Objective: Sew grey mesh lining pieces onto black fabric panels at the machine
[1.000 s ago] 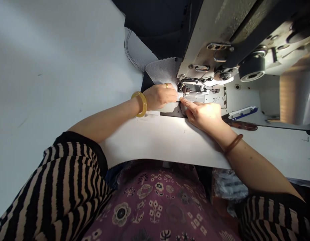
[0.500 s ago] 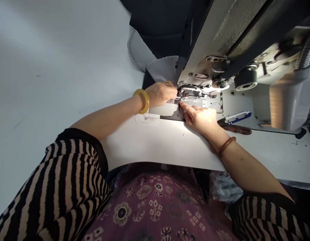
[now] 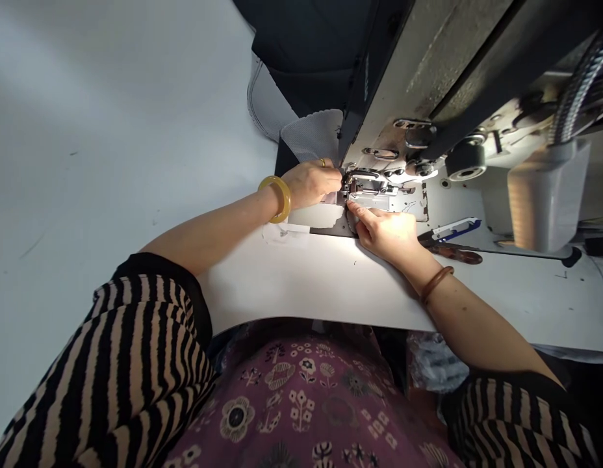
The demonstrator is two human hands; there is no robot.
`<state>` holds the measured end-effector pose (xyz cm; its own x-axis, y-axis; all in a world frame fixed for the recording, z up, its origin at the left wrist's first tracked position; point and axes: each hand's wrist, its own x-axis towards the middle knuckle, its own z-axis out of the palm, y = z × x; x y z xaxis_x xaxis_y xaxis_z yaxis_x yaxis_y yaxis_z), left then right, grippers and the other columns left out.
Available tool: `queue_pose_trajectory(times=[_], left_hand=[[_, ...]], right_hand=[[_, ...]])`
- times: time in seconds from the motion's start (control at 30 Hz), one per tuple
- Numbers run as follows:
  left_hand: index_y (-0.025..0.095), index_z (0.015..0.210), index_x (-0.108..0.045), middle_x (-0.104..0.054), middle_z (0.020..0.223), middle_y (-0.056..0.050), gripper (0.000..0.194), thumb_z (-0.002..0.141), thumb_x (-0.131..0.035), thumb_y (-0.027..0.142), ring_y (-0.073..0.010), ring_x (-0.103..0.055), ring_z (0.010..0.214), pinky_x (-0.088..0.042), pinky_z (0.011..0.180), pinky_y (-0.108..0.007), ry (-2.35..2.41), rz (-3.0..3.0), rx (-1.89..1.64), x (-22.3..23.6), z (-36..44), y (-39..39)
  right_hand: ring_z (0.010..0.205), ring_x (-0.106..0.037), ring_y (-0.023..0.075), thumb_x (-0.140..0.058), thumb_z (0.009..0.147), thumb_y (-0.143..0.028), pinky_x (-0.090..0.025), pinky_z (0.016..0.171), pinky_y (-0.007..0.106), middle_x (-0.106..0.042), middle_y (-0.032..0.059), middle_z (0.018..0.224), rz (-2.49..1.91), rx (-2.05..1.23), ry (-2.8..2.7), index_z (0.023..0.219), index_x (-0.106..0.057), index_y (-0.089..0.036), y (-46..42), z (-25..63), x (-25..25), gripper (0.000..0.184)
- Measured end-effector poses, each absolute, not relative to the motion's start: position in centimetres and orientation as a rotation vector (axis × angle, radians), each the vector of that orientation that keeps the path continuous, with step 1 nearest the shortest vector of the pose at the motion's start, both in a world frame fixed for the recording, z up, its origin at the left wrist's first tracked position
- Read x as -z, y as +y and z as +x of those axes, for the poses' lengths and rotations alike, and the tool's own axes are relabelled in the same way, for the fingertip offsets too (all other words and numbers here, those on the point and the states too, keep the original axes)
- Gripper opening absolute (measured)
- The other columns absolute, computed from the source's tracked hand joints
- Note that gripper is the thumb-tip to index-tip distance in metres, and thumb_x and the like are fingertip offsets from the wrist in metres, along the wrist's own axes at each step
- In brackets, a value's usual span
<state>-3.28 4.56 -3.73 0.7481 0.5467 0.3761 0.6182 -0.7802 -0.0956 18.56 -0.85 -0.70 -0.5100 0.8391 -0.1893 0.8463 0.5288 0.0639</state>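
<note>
My left hand [image 3: 311, 183] is beside the presser foot [image 3: 346, 183] of a sewing machine [image 3: 379, 140]. Its fingers are bent and pinched together on grey fabric, the gripped part mostly hidden beneath them. Grey mesh fabric [image 3: 315, 133] with a stitched edge spreads out behind this hand, along with dark fabric [image 3: 311, 84]. From the other side, my right hand [image 3: 386, 233] reaches to the foot with its index finger extended onto a small grey fabric edge [image 3: 351, 220]. Its thumb is close below and the other fingers are curled under.
Right of my right hand lie thread snips [image 3: 455, 229] with a blue and white handle and a brown-handled tool [image 3: 457, 255]. A lamp [image 3: 548, 195] on a flexible metal neck hangs over the machine bed. The white table [image 3: 111, 130] extends left.
Both hands stay by the presser foot in nearly the same pose. The view has shifted slightly, so the machine and lamp appear a little further left.
</note>
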Motion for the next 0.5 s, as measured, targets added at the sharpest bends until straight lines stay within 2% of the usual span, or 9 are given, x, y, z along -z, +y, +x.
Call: queue_pose_trajectory(times=[0.2,0.5], left_hand=[[0.018,0.072,-0.062,-0.066,0.074,-0.003,0.032,0.083,-0.037,0.001,-0.0164,-0.064,0.077,-0.05,0.065,-0.028,-0.925,-2.75,0.492,3.85,-3.55,4.5],[0.018,0.081,-0.066,-0.072,0.09,-0.004,0.033,0.089,-0.036,0.007,-0.0173,-0.067,0.088,-0.052,0.075,-0.032,-1.019,-2.903,0.639,4.52,-3.86,4.17]], right_hand=[[0.076,-0.064,0.019,-0.032,0.094,-0.032,-0.017,0.053,0.03,-0.073,0.0069,0.099,1.419,0.066,2.546,0.145,-0.048,-0.027,-0.88,18.45,0.58,0.054],[0.076,-0.064,0.0204,-0.029,0.096,-0.032,-0.017,0.054,0.029,-0.073,0.0094,0.1,1.417,0.094,2.557,0.146,-0.048,-0.025,-0.93,18.42,0.47,0.054]])
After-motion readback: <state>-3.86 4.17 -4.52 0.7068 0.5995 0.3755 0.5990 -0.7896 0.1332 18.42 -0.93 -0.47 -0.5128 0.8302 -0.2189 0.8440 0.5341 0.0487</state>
